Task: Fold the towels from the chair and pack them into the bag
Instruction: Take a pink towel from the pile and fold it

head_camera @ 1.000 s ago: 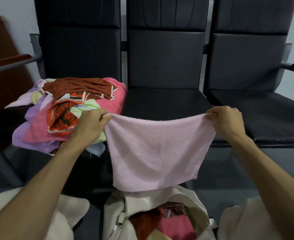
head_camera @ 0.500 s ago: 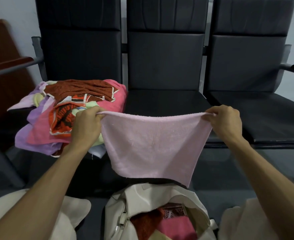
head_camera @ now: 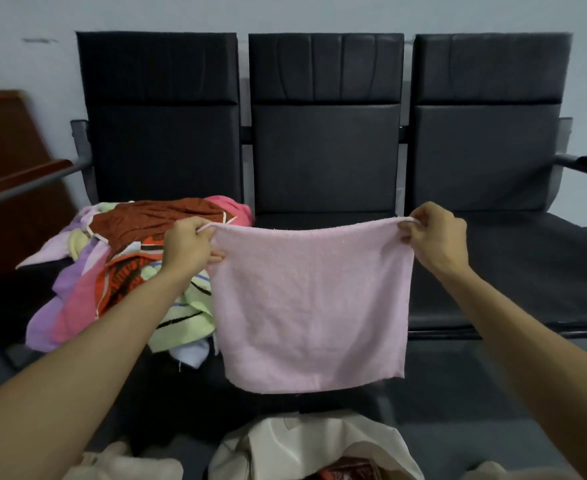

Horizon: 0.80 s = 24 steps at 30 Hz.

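1. Pink terry cloth, front and centre: the pink towel [head_camera: 311, 303] hangs in the air spread flat. Its top edge is pulled almost straight and its lower edge dangles free.
2. The left hand [head_camera: 186, 245] has the top left corner. Its fingers are curled tight, the back of the hand faces up, and a bunched bit of cloth pokes out by the thumb. One of its fingertips [head_camera: 217, 255] shows just below, against the towel's face.
3. The right hand [head_camera: 437, 237] pinches the top right corner. The knuckles are bent, the back of the hand is turned toward the camera, and the corner is drawn over the fingers [head_camera: 410, 233].
4. Both bare forearms reach in from the lower corners of the view. They are stretched forward and well apart, with the hands level with each other.
5. The towel hangs in front of the middle seat of the black three-seat bench [head_camera: 326, 150], covering its front edge.
6. On the left seat sits the pile of towels [head_camera: 118, 271], with rust-brown on top and lilac, pink, pale green and an orange print below. Some spill over the seat's front. The left hand is held just in front of the heap.
7. Below the towel, clear of its hem, the cream bag [head_camera: 319, 445] stands on the floor with its mouth open. Dark red cloth shows inside.
8. A brown wooden panel [head_camera: 8, 168] stands at the far left, beside the bench.
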{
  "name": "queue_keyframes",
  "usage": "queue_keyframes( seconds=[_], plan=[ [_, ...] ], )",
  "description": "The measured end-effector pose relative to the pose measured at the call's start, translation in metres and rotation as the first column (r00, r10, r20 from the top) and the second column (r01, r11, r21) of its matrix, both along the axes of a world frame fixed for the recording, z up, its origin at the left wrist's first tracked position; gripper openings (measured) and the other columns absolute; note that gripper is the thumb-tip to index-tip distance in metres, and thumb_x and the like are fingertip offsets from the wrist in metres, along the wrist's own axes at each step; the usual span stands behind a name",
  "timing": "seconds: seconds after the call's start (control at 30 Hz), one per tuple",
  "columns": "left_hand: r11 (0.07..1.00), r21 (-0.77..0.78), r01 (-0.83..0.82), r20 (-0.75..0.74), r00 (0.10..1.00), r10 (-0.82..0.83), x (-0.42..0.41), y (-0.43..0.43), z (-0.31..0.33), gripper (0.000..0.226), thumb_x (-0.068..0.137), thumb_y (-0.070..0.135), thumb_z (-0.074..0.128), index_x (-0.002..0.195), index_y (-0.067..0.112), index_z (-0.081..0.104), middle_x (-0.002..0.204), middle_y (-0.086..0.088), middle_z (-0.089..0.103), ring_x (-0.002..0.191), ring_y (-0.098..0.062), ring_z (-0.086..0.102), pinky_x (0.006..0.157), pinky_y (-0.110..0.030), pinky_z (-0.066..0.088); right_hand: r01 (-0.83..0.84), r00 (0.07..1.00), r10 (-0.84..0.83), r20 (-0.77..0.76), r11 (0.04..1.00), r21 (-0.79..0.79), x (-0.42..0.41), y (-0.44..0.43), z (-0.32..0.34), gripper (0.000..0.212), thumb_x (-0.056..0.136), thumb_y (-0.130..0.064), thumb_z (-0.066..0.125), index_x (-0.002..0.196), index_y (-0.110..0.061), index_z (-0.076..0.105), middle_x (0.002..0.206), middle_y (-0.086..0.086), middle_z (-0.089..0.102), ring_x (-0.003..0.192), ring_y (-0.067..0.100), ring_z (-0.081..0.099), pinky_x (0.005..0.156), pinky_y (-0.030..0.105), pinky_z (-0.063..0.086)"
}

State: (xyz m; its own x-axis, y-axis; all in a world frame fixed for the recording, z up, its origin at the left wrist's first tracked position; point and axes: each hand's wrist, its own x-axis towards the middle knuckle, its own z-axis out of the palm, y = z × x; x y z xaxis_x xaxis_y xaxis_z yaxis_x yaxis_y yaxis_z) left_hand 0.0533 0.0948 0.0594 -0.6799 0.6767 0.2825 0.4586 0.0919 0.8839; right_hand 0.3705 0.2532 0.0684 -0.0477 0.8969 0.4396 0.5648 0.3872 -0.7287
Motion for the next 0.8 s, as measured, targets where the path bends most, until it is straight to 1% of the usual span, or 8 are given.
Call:
queue_keyframes(
  seconds=[0.1,0.17,0.23,0.33,0.4,0.57,0.67,0.8],
  plan=[
    [1.000,-0.006,-0.005,0.057,0.998,0.006,-0.015,0.031,0.011,0.015,0.096,0.006,0.052,0.091,0.007,0.067,0.088,-0.019,0.068,0.072,-0.030,0.070,0.073,-0.041,0.060,-0.011,0.997,0.011,0.079,1.000,0.001,-0.013,0.025,0.009,0.011,0.095,-0.019,0.057,0.100,-0.010,0.058,0.094,0.009,0.065,0.081,0.025,0.062,0.075,0.039,0.054],
    [0.999,-0.017,-0.045,-0.036,0.998,0.044,-0.021,0.052,0.017,0.015,0.092,0.006,0.056,0.090,0.012,0.070,0.093,-0.017,0.070,0.082,-0.033,0.069,0.077,-0.046,0.058,-0.009,0.991,0.009,0.134,1.000,0.003,-0.022,0.041,0.016,0.014,0.098,-0.015,0.050,0.107,-0.005,0.054,0.097,0.010,0.060,0.082,0.024,0.055,0.071,0.036,0.046],
    [0.994,-0.012,-0.111,-0.146,0.983,0.108,-0.019,0.068,0.024,0.019,0.091,0.008,0.055,0.099,0.010,0.072,0.096,-0.012,0.070,0.090,-0.031,0.065,0.075,-0.043,0.056,0.000,0.992,-0.002,0.125,1.000,0.015,-0.028,0.053,0.023,0.016,0.100,-0.012,0.045,0.111,-0.003,0.051,0.096,0.010,0.054,0.081,0.023,0.051,0.069,0.034,0.042],
    [0.992,0.035,-0.125,-0.211,0.969,0.130,-0.015,0.085,0.024,0.022,0.094,0.010,0.051,0.103,0.007,0.071,0.101,-0.011,0.068,0.095,-0.029,0.060,0.077,-0.037,0.050,-0.005,0.999,0.002,0.053,0.998,0.069,-0.032,0.065,0.027,0.016,0.102,-0.012,0.040,0.112,-0.003,0.048,0.095,0.009,0.054,0.077,0.022,0.052,0.061,0.028,0.040],
    [0.996,0.039,-0.086,-0.239,0.967,0.093,-0.012,0.089,0.013,0.020,0.093,0.011,0.053,0.101,0.007,0.071,0.098,-0.013,0.069,0.092,-0.030,0.060,0.078,-0.037,0.048,-0.022,0.999,0.019,0.051,0.997,0.069,-0.031,0.066,0.019,0.018,0.102,-0.015,0.042,0.113,-0.002,0.048,0.097,0.008,0.055,0.079,0.021,0.053,0.061,0.027,0.039],
    [0.997,-0.067,-0.025,-0.267,0.964,0.006,-0.001,0.068,-0.043,0.014,0.091,0.007,0.057,0.090,0.002,0.069,0.086,-0.014,0.068,0.078,-0.026,0.056,0.062,-0.028,0.030,-0.028,0.980,0.037,0.197,0.998,-0.051,-0.013,0.059,-0.037,0.019,0.100,-0.018,0.048,0.110,-0.003,0.053,0.102,0.016,0.064,0.078,0.025,0.056,0.064,0.032,0.041],
    [0.995,-0.098,-0.003,-0.248,0.969,-0.022,0.010,0.046,-0.065,0.015,0.094,0.011,0.055,0.095,0.007,0.070,0.084,-0.004,0.063,0.083,-0.025,0.057,0.067,-0.025,0.032,-0.024,0.974,0.036,0.224,0.998,-0.058,0.003,0.049,-0.058,0.020,0.098,-0.016,0.049,0.111,-0.003,0.056,0.107,0.019,0.065,0.094,0.035,0.060,0.073,0.034,0.043],
    [0.996,-0.064,0.057,-0.193,0.979,-0.069,0.023,0.015,-0.073,0.013,0.094,0.017,0.056,0.097,0.016,0.069,0.084,0.006,0.064,0.080,-0.012,0.056,0.071,-0.026,0.038,-0.015,0.978,0.026,0.207,0.999,-0.052,0.022,0.032,-0.063,0.019,0.098,-0.021,0.048,0.108,-0.007,0.057,0.098,0.012,0.067,0.084,0.029,0.058,0.068,0.032,0.039]
  ],
)
